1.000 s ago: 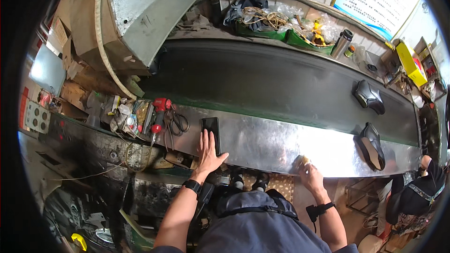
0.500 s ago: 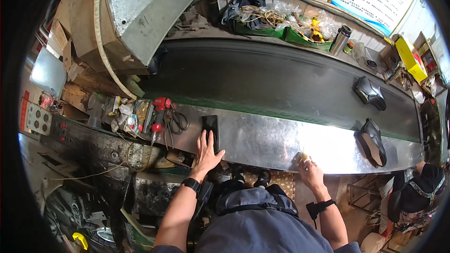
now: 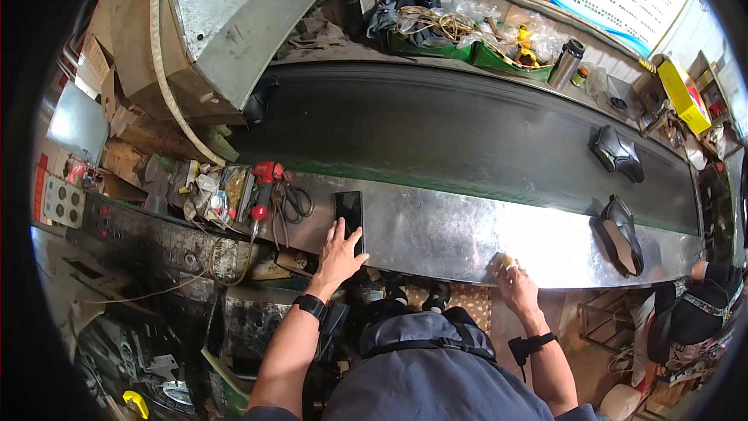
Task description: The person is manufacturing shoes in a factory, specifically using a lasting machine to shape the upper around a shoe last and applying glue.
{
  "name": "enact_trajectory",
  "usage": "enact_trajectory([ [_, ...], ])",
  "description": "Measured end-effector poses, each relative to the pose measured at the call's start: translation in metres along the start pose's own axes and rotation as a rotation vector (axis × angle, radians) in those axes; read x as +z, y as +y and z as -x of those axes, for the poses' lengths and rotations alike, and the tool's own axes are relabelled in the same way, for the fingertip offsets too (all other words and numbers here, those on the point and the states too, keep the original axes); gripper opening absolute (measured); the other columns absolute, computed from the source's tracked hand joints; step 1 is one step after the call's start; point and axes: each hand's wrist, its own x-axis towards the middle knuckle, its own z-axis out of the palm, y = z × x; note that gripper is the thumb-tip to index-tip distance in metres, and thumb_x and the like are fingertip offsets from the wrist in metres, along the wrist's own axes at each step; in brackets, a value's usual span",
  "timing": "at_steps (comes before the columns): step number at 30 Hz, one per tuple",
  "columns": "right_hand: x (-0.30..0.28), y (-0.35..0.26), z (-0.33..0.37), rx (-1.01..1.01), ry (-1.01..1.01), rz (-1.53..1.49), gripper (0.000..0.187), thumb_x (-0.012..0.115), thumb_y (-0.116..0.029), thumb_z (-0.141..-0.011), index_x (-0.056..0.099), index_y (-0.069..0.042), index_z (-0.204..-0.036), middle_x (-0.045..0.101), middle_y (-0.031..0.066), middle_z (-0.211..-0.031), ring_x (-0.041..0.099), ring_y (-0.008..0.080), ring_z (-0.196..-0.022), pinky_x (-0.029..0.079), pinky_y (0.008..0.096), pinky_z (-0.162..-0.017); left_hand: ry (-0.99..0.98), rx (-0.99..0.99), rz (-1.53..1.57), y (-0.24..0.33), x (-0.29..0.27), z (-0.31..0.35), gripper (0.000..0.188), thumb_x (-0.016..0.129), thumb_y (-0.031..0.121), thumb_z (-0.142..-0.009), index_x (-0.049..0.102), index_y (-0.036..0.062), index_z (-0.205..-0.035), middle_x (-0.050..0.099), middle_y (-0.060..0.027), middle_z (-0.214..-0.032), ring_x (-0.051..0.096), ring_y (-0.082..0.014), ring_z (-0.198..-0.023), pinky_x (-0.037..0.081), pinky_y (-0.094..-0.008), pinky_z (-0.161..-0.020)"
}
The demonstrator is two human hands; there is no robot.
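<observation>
Fingers spread, my left hand [image 3: 340, 256] rests on the lower part of a black smartphone [image 3: 348, 206], which lies flat on the shiny metal ledge [image 3: 436, 228]. My right hand [image 3: 517, 287] is closed around a small yellowish pad, perhaps a piece of sponge [image 3: 506, 260], at the ledge's near edge. Further right on the ledge, a black shoe [image 3: 620, 235] lies on its side with its tan sole showing. Another black shoe [image 3: 615, 154] is on the dark conveyor belt [image 3: 436, 129] beyond it. A dark shoe [image 3: 260, 101] shows partly beside the metal housing at the belt's left.
Left of the phone lie scissors [image 3: 297, 203] and a red heat gun [image 3: 266, 183]. Green bins [image 3: 510, 66] of cords and plastic, plus a steel thermos [image 3: 566, 64], line the back shelf. Another person's arm [image 3: 710, 273] reaches in at the far right.
My left hand has shifted slightly down and left over the phone, its fingers moving on the screen. My right hand stays in place with the yellowish pad.
</observation>
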Motion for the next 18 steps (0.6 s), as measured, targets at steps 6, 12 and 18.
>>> enact_trajectory([
  [6,-0.009,-0.009,-0.002,0.016,0.055,-0.089,0.036,0.048,-0.009,-0.091,0.062,-0.011,-0.125,0.065,0.0087,-0.122,0.067,0.0263,-0.106,0.045,0.0409,-0.106,-0.090,-0.015,-0.016,0.014,-0.022,-0.007,0.077,0.079,0.032,-0.080,0.046,0.0173,-0.148,0.030,-0.0286,-0.155,0.035,-0.0456,-0.139,0.042,-0.0536,-0.109],
  [12,-0.026,-0.027,-0.009,0.176,0.032,-0.241,0.023,0.051,-0.008,-0.091,0.062,-0.010,-0.112,0.067,0.0074,-0.113,0.067,0.0252,-0.103,0.047,0.0380,-0.102,-0.106,-0.022,-0.072,0.006,-0.018,-0.007,0.080,0.079,0.035,-0.080,0.044,0.0150,-0.149,0.030,-0.0299,-0.154,0.036,-0.0461,-0.138,0.042,-0.0536,-0.109],
  [18,-0.025,-0.027,-0.010,0.150,0.038,-0.185,0.022,0.052,-0.009,-0.091,0.062,-0.011,-0.110,0.067,0.0056,-0.107,0.066,0.0249,-0.101,0.051,0.0362,-0.092,-0.087,0.000,-0.054,0.005,-0.016,-0.009,0.083,0.080,0.040,-0.078,0.045,0.0147,-0.149,0.033,-0.0316,-0.152,0.036,-0.0477,-0.137,0.033,-0.0531,-0.115],
])
